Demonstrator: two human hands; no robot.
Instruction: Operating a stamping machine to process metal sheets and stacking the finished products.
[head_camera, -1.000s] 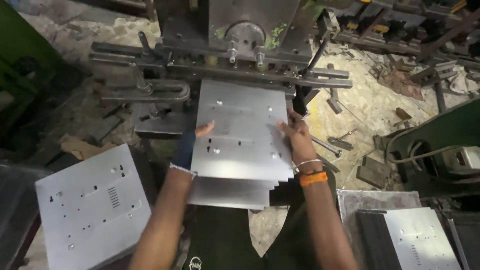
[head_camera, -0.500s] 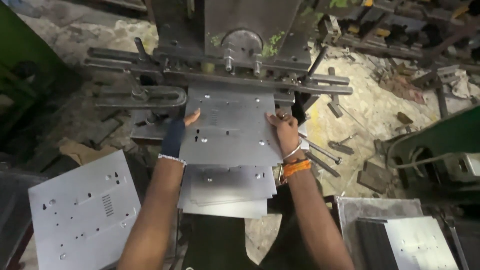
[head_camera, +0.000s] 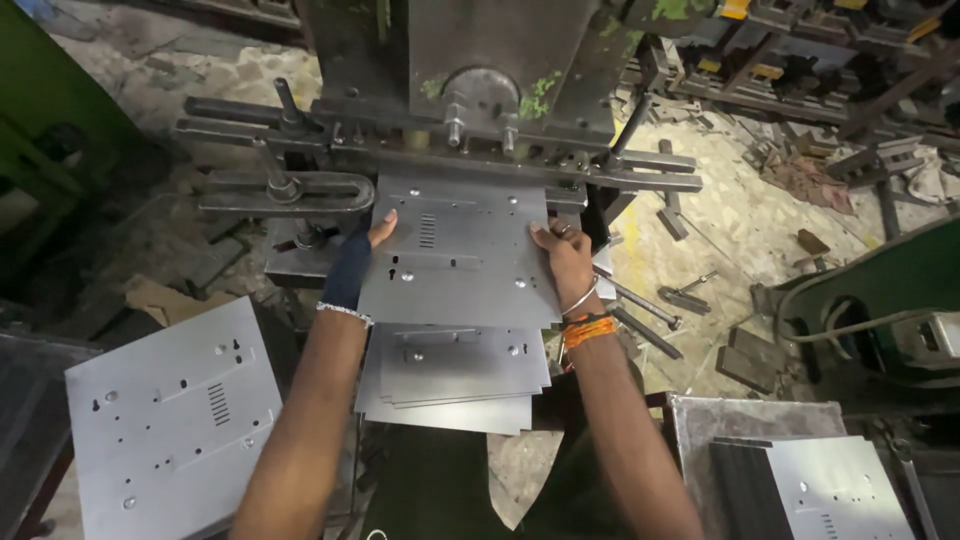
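Sheet-metal panel (head_camera: 455, 250) is lying flat on the bed of the press (head_camera: 470, 90), its far edge tucked in under the ram and the clamp bars. You are flanking it with both hands, which looks like a way to keep it square to the tooling. Your left hand (head_camera: 372, 240), wrapped in a dark wrist band, is resting against the left edge with the thumb pressing on top. Your right hand (head_camera: 562, 258) is curling over the right edge, fingers pinching the sheet between thumb and fingertips. Punched holes and a small slotted grille are facing up. Just below, nearer your body, a stack of similar panels (head_camera: 455, 385) is sitting fanned out, within easy reach. Another stack (head_camera: 165, 420) is lying to your left, and more (head_camera: 830, 490) are sitting at your lower right.
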